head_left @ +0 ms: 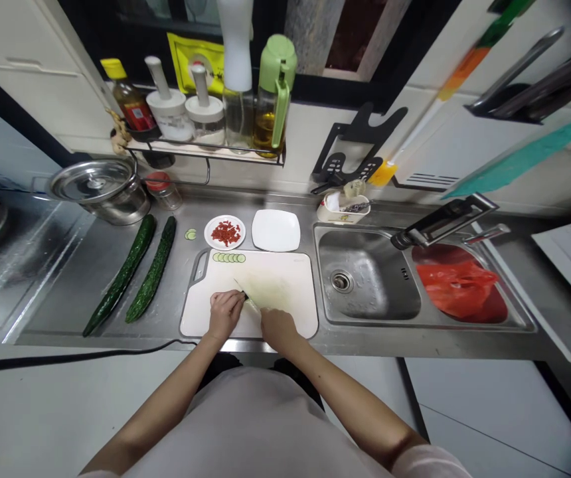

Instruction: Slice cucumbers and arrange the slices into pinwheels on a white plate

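Observation:
A white cutting board (285, 279) lies on the steel counter in front of me. My left hand (224, 312) rests on its near part with fingers curled down over something small and pale that I cannot make out. My right hand (278, 326) is closed round a knife handle; the thin blade (244, 292) points away toward the board's middle, just beside my left fingers. A row of cucumber slices (229, 257) lies along the board's far edge. Pale green smears mark the board's centre.
Two whole cucumbers (136, 272) lie left of the board, with a few slices (190, 234) near them. Behind the board stand a plate of chopped red chilli (224, 232) and a bare white square plate (276, 230). A sink (365, 279) with a red bag (457, 285) is right; a pot (99, 186) far left.

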### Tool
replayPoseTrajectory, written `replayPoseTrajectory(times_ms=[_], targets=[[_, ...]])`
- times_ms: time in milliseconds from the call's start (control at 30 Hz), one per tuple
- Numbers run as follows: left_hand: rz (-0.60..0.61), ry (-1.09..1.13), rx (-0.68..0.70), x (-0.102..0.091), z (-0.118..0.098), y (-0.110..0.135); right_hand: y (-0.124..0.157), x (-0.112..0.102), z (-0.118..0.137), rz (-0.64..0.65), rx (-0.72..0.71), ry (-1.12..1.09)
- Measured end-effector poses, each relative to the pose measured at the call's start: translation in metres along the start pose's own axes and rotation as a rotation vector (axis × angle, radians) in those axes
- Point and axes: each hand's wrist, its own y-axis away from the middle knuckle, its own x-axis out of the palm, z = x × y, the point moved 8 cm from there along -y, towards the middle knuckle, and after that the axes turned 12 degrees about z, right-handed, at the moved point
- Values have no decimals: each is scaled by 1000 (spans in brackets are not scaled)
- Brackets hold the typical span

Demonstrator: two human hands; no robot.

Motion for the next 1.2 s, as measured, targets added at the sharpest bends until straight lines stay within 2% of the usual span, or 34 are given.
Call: replayPoseTrajectory(times_ms=[233,900,1200], targets=[[-4,12,-2,0,1,0,-7,-6,6,-10,-10,5],[1,3,-39,1,2,-1,-36,-4,7,-81,-52,38],[4,-11,-26,0,-2,-1,-41,-13,15,-159,-79,29]])
